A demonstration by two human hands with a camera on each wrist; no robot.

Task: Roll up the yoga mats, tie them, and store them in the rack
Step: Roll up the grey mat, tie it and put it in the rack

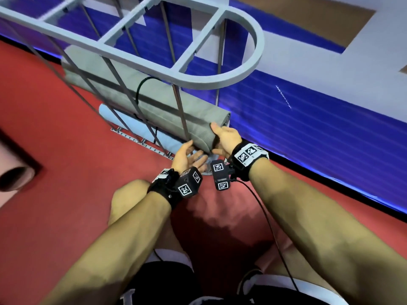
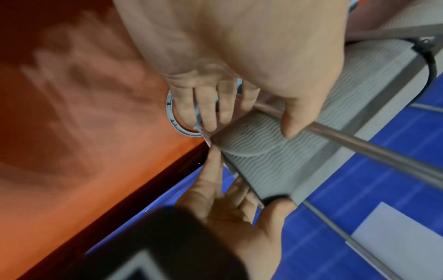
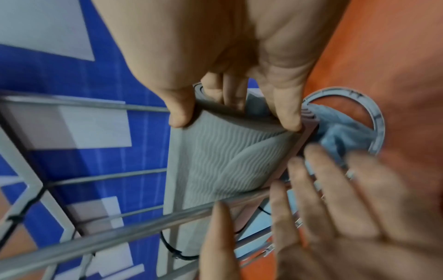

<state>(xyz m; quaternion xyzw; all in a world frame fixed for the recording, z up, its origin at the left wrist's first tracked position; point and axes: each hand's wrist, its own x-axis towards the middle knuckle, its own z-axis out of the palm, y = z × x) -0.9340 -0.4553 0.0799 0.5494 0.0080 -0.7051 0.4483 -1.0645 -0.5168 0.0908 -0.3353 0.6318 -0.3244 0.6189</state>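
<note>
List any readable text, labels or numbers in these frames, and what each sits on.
No readable words, brands or numbers.
Wrist camera units: black-and-white square marker codes, no letters.
Right wristband: same marker codes only.
Shorts: a pale mark at the frame edge, cut off, unreadable.
Grey rolled mat, rack: no print visible.

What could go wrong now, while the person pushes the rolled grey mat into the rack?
1. The grey ribbed rolled mat has a loose outer flap near the right hand; it may unroll, since the thin black tie sits further along.
2. The mat end may catch on a thin metal rack bar.
3. The left hand is open, so only the right grip steadies it.
</note>
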